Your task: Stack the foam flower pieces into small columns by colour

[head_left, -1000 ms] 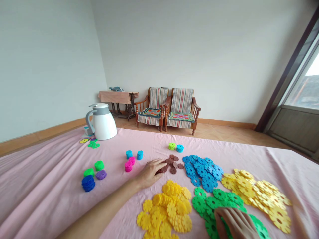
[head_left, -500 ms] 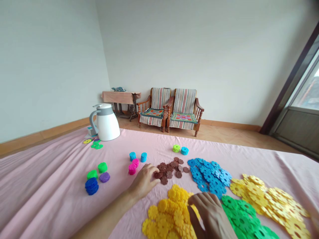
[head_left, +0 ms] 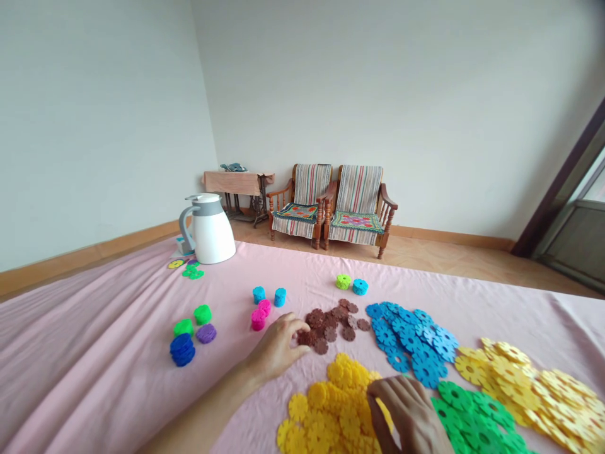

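Note:
My left hand (head_left: 280, 345) is at the left edge of a heap of brown flower-shaped discs (head_left: 329, 328). Thumb and fingers are apart, with brown pieces between and beside them. My right hand (head_left: 409, 407) hangs over the right side of a pile of orange-yellow discs (head_left: 338, 410), its fingers bent and the thumb drawn up against them. Whatever its fingertips may pinch is hidden. Beyond that hand lie blue discs (head_left: 409, 334), and to its right are green discs (head_left: 472, 416).
Pale yellow discs (head_left: 534, 384) spread at the right. Small stacks stand about: pink (head_left: 258, 320), dark blue (head_left: 182, 350), purple (head_left: 206, 333), lime (head_left: 343, 282). A white jug (head_left: 213, 233) stands far left on the pink cloth (head_left: 113, 359). Two chairs (head_left: 357, 208) are beyond the table.
The view has turned slightly left, so things appear shifted to the right. Both hands keep nearly the same places, the left by the brown heap and the right over the orange-yellow pile.

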Demonstrator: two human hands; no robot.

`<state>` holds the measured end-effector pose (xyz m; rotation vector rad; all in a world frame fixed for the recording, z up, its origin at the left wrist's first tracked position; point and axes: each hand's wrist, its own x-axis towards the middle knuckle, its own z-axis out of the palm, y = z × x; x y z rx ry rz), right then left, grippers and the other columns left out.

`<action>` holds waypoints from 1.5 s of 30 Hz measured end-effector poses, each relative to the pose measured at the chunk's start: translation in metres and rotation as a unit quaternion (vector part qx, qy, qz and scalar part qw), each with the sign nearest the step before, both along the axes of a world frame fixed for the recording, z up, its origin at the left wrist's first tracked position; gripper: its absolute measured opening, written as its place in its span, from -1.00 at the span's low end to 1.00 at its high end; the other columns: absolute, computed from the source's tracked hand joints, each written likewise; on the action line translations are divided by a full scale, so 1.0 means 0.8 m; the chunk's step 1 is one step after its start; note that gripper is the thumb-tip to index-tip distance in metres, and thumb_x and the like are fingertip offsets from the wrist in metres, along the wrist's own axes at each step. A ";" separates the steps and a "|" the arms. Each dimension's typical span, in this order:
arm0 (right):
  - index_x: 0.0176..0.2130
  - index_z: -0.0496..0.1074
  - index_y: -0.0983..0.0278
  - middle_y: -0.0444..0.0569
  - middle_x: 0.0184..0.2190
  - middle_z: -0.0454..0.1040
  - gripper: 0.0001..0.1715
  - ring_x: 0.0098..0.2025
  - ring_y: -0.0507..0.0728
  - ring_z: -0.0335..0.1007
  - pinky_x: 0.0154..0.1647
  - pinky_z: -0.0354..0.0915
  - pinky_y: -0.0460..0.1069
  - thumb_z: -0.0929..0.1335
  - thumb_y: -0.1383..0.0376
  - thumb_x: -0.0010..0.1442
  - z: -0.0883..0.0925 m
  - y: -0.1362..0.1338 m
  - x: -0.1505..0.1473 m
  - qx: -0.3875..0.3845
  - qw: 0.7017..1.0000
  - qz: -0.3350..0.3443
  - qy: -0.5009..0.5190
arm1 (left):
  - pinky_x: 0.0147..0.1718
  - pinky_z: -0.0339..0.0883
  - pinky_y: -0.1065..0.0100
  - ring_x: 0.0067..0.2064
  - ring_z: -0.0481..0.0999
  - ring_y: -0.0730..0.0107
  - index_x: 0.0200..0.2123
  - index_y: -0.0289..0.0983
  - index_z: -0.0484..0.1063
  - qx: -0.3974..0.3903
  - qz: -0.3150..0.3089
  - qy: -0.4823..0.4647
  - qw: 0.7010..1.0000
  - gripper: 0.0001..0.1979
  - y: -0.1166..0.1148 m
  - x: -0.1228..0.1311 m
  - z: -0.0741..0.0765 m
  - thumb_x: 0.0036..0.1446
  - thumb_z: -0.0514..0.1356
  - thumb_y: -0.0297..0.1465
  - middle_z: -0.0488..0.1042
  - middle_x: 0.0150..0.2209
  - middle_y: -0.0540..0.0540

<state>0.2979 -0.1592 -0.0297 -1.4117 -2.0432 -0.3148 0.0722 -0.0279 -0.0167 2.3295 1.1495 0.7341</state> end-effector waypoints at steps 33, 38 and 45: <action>-0.41 0.30 0.22 -0.12 -0.50 0.40 -0.88 -0.42 0.06 0.34 -0.35 0.18 -0.04 0.23 0.33 0.17 -0.004 -0.003 0.013 -0.029 0.998 0.011 -0.046 | -0.31 0.16 0.38 -0.28 0.35 0.34 -0.42 -0.24 0.31 0.032 0.090 0.144 0.985 -0.78 -0.049 -0.094 0.030 -0.14 -0.01 -0.62 0.36 -0.38 -0.02; -0.41 0.32 0.22 -0.10 -0.50 0.41 -0.85 -0.43 0.06 0.36 -0.34 0.20 -0.04 0.22 0.33 0.18 -0.005 -0.002 0.015 -0.015 0.999 0.011 -0.051 | -0.25 0.17 0.37 -0.23 0.36 0.34 -0.38 -0.23 0.32 0.042 0.090 0.084 0.991 -0.76 -0.052 -0.089 0.022 -0.10 0.00 -0.62 0.39 -0.33 -0.03; -0.40 0.34 0.21 -0.10 -0.50 0.43 -0.82 -0.44 0.05 0.37 -0.36 0.22 -0.07 0.21 0.31 0.19 -0.008 0.000 0.015 -0.003 0.999 0.012 -0.049 | -0.23 0.19 0.38 -0.23 0.36 0.34 -0.36 -0.23 0.34 0.048 0.083 0.047 0.994 -0.79 -0.051 -0.071 0.019 -0.06 0.03 -0.60 0.40 -0.33 -0.03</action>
